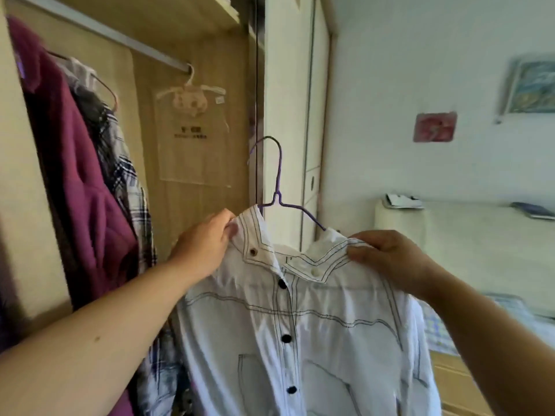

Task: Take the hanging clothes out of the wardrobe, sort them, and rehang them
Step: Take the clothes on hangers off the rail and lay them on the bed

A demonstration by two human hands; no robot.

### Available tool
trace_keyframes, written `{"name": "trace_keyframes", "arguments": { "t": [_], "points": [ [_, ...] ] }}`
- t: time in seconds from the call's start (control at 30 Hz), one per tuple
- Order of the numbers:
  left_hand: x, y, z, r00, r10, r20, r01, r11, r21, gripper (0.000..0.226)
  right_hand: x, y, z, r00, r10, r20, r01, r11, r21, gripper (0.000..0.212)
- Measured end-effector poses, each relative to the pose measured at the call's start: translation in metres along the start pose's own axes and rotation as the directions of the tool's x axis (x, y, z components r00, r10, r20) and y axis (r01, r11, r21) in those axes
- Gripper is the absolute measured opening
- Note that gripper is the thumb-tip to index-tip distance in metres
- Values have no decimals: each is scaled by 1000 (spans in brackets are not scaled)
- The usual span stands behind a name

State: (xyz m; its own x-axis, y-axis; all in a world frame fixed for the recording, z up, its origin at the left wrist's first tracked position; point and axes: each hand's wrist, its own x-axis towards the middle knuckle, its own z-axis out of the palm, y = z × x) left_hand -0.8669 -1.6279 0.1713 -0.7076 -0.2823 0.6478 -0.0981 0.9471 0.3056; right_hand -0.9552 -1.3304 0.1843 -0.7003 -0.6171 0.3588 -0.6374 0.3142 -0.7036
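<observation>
A white shirt point(300, 331) with dark stitching and dark buttons hangs on a purple wire hanger point(279, 187), held up in front of the open wardrobe. My left hand point(204, 247) pinches the shirt's left collar and shoulder. My right hand point(387, 259) grips the right collar and shoulder. The hanger's hook points up, free of the wardrobe rail point(120, 40). On the rail at the left hang a maroon fleece garment point(75, 181), a plaid shirt point(132, 187) and a dark garment between them.
A clear garment bag on a white hanger point(192, 127) hangs at the rail's right end. The wardrobe door edge point(258, 115) stands behind the hanger. A bed point(465, 250) with books lies at the right, with pictures on the wall above it.
</observation>
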Motion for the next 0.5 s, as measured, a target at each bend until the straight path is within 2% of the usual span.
{"name": "trace_keyframes", "arguments": {
  "t": [0.07,0.13,0.27,0.33,0.43,0.5],
  "points": [
    [-25,7,10,996,74,41,-69,991,-113,12,-41,4,10,994,96,-46,-99,992,-81,13],
    [-50,11,22,979,173,109,-145,964,-222,9,-85,9,18,978,184,-98,-200,962,-187,4],
    [-94,35,45,901,378,213,-306,901,-307,7,-170,13,37,905,396,-156,-424,817,-391,13],
    [-115,55,53,869,422,259,-342,890,-302,17,-212,15,48,856,488,-171,-513,765,-389,14],
    [-150,91,64,800,517,306,-405,840,-360,36,-283,15,66,754,629,-191,-656,707,-265,6],
    [-172,114,72,750,574,329,-431,802,-414,43,-327,18,73,689,701,-183,-725,667,-173,15]
  ]
}}
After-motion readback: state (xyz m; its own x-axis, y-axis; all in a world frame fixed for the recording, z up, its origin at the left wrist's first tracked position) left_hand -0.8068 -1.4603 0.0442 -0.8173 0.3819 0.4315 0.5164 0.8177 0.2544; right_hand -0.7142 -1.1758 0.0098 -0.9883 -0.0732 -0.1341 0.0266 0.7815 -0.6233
